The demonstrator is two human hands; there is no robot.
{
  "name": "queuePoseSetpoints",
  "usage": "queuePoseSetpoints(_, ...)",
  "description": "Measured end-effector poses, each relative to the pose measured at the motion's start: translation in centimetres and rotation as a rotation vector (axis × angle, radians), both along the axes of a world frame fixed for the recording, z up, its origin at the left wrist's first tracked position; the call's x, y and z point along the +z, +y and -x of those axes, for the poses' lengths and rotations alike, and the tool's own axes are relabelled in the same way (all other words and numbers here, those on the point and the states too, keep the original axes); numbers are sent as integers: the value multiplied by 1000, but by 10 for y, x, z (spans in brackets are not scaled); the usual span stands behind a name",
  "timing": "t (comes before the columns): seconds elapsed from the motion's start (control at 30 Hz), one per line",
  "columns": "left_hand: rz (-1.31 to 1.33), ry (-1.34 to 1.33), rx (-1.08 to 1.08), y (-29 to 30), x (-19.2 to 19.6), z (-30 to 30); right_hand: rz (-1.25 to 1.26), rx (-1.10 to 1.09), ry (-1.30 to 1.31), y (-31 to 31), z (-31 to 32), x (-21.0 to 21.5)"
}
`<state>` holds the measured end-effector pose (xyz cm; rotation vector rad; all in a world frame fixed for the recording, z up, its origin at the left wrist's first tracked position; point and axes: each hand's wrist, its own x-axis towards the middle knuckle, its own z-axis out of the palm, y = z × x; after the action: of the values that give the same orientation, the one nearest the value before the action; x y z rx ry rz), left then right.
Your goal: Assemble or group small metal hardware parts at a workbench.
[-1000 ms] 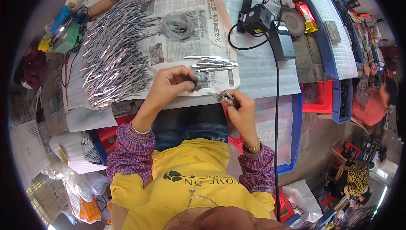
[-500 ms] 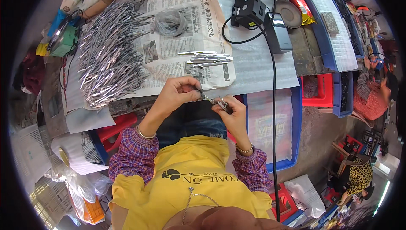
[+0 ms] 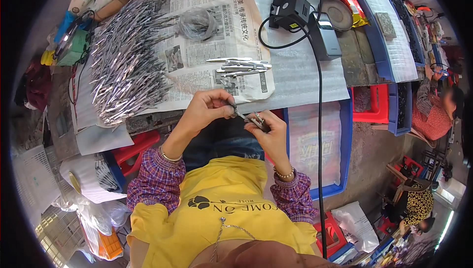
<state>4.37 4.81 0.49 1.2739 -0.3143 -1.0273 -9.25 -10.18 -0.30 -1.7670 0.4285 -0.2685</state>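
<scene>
Over my lap, just off the table's near edge, my two hands come close together. My left hand [image 3: 209, 108] is closed in a pinch at a small dark tip, apparently one end of a slim metal piece [image 3: 240, 115] that reaches across to the other hand. My right hand [image 3: 271, 132] is closed around slim silver metal pieces; the fingers hide most of them, so their exact kind is unclear. Beyond my hands, a small row of similar slim metal strips [image 3: 244, 67] lies on newspaper [image 3: 197, 73]. To the left spreads a large heap of such strips [image 3: 130, 63].
A clear plastic bag [image 3: 198, 25] with thin pieces inside lies on the newspaper. A black cable [image 3: 320, 145] runs down right of my hands from a black device [image 3: 291, 14] beside a grey box [image 3: 325, 39]. Blue trays [image 3: 346, 150] and red stools [image 3: 370, 105] stand around; co-workers [image 3: 433, 115] sit at right.
My right hand has shifted very slightly, tilting the metal pieces in its fingers. My left hand keeps its pinch in nearly the same place.
</scene>
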Motion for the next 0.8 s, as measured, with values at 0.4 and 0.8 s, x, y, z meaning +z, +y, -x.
queuePoseSetpoints(0.4, -9, -20, -17, 0, -3, 1, -41, 1, -18, 3, 0, -4)
queuePoseSetpoints(0.8, -27, -6, 32, 0, -4, 5, -20, -2, -14, 1, 1, -2)
